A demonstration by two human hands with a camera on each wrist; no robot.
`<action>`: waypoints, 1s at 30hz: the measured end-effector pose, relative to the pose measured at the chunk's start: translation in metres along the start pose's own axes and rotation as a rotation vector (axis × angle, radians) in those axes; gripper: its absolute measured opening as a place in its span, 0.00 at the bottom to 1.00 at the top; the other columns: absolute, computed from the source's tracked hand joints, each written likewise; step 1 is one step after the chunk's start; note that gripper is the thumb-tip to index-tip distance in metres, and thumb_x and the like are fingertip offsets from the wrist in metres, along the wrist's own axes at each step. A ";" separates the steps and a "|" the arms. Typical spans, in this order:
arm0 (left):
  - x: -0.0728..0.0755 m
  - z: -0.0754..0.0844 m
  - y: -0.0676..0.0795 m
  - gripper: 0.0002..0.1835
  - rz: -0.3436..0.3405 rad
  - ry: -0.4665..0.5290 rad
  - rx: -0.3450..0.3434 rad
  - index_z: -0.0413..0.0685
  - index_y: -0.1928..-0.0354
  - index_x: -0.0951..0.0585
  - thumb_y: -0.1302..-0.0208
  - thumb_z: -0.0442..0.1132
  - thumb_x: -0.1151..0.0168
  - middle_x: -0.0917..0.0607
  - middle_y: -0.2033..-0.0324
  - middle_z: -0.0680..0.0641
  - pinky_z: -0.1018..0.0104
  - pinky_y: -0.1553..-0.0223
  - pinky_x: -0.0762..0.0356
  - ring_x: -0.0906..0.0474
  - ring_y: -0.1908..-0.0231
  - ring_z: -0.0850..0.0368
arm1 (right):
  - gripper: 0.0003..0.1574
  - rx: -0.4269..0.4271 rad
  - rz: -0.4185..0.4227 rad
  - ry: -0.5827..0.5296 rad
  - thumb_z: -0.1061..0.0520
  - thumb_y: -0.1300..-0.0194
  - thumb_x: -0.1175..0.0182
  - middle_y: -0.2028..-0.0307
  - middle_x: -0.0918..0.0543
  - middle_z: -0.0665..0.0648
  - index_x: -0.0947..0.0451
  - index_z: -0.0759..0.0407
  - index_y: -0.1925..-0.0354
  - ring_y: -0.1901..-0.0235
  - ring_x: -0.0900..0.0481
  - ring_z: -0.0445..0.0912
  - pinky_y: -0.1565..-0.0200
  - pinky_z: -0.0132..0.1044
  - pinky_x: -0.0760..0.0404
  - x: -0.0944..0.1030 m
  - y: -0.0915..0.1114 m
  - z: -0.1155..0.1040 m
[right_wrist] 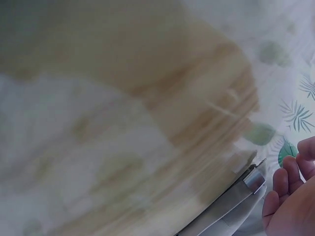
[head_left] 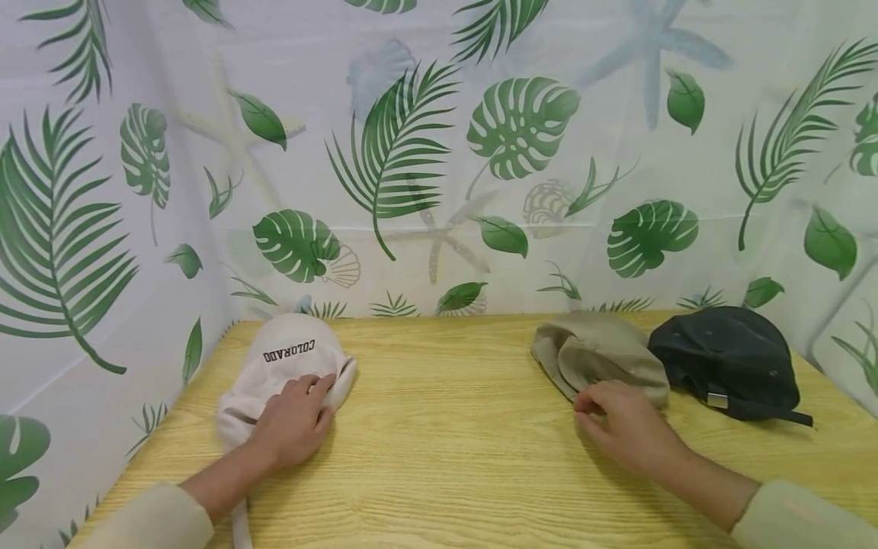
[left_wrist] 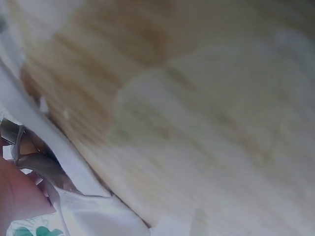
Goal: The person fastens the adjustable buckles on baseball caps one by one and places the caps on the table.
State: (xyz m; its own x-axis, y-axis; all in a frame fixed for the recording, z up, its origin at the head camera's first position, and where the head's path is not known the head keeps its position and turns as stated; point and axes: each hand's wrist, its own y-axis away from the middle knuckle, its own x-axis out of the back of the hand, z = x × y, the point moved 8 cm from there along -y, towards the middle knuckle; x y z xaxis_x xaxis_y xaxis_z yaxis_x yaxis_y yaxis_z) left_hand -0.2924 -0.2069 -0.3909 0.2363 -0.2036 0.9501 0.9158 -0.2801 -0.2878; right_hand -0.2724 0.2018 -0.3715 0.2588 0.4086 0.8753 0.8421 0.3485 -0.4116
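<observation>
On the left of the head view lies a white cap (head_left: 284, 335) with COLORADO in dark letters, upside down from here. My left hand (head_left: 291, 419) is over its near side and grips the edge; the left wrist view shows my fingers around a strap (left_wrist: 39, 164) at the cap's opening. On the right lies a khaki cap (head_left: 604, 343). My right hand (head_left: 627, 423) is at its near edge, fingers loosely bent with nothing seen in them. In the right wrist view a strap with a metal buckle (right_wrist: 255, 181) sits beside those fingers.
A black cap (head_left: 727, 358) with a metal buckle lies against the khaki cap's right side. All the caps are on a yellow wood-grain table (head_left: 439, 427). White cloth (head_left: 425, 152) printed with leaves hangs behind and along both sides.
</observation>
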 end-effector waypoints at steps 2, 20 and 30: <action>-0.001 0.004 -0.001 0.25 -0.003 0.004 -0.005 0.41 0.32 0.28 0.28 0.40 0.48 0.22 0.43 0.37 0.40 0.54 0.24 0.25 0.45 0.37 | 0.06 0.005 0.000 0.004 0.60 0.41 0.31 0.68 0.19 0.43 0.18 0.49 0.67 0.66 0.22 0.40 0.65 0.36 0.21 -0.001 -0.001 -0.001; -0.007 0.031 -0.006 0.25 -0.020 0.019 -0.057 0.43 0.32 0.28 0.28 0.41 0.48 0.22 0.43 0.39 0.42 0.55 0.24 0.25 0.45 0.40 | 0.09 0.036 0.025 0.002 0.61 0.42 0.30 0.70 0.19 0.42 0.19 0.47 0.68 0.67 0.23 0.39 0.64 0.36 0.22 -0.001 -0.003 -0.011; -0.009 0.045 -0.006 0.25 -0.034 0.019 -0.078 0.43 0.33 0.27 0.29 0.41 0.45 0.21 0.44 0.40 0.43 0.55 0.24 0.25 0.45 0.42 | 0.11 0.057 0.034 -0.003 0.61 0.42 0.29 0.70 0.20 0.41 0.20 0.46 0.68 0.67 0.24 0.40 0.64 0.36 0.23 -0.004 -0.004 -0.017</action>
State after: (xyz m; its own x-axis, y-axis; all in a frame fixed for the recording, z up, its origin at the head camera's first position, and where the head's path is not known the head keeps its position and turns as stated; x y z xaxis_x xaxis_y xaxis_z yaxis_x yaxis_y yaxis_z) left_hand -0.2853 -0.1609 -0.3927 0.1987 -0.2101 0.9573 0.8950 -0.3590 -0.2646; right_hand -0.2691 0.1845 -0.3691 0.2852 0.4231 0.8601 0.8048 0.3817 -0.4546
